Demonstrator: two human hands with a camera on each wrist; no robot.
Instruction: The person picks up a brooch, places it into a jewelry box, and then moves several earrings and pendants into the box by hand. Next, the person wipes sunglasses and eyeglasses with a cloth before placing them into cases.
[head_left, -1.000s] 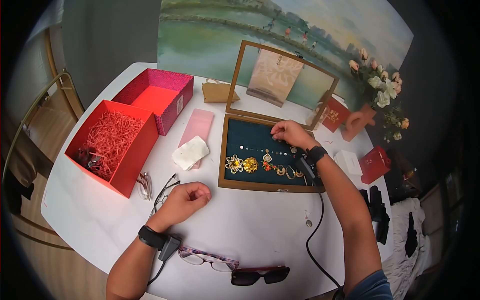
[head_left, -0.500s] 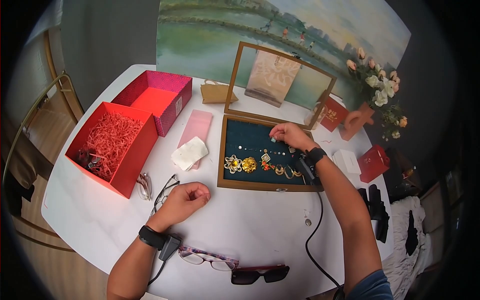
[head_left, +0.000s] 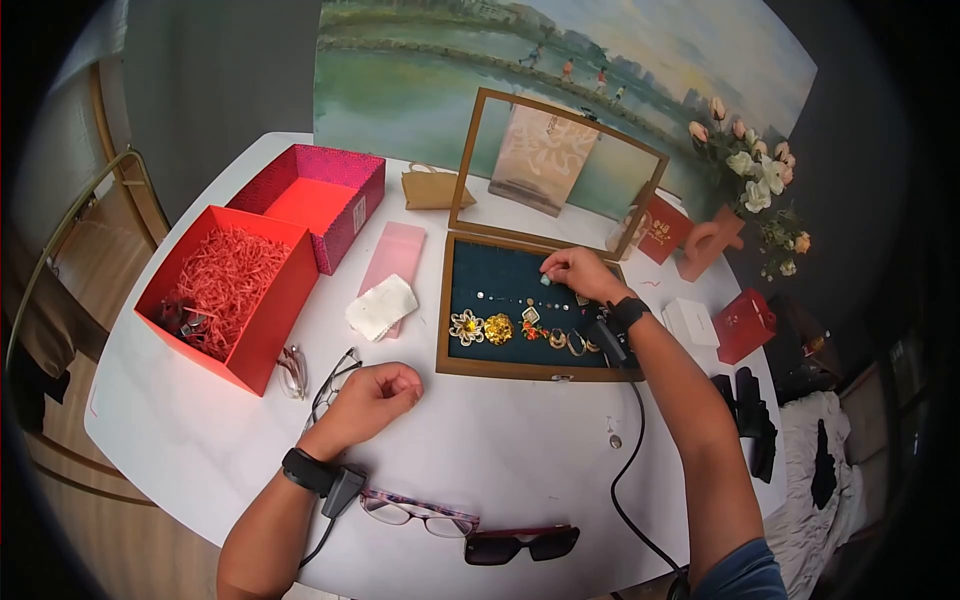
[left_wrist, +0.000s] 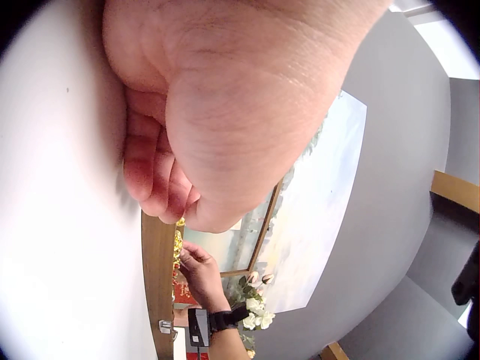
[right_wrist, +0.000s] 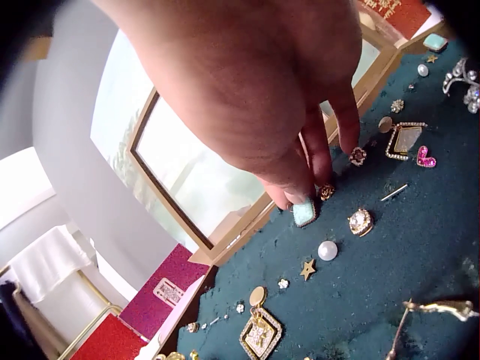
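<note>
My right hand reaches into a wooden jewelry box with a dark green lining. Its thumb and fingers pinch a square turquoise stud earring close over the lining. A matching turquoise stud sits at the far corner in the right wrist view. Around the fingertips lie a pearl stud, a gold star stud and a round crystal stud. Flower brooches line the front row. My left hand rests on the table, holding nothing, its fingers loosely curled.
The box's glass lid stands raised behind. Left are a red box of shredded paper, a magenta box and a white cloth. Eyeglasses and sunglasses lie in front; a vase of flowers stands right.
The turquoise earring has come into sight at my right fingertips, which have barely shifted. My left hand stays in place, and the head view has moved slightly.
</note>
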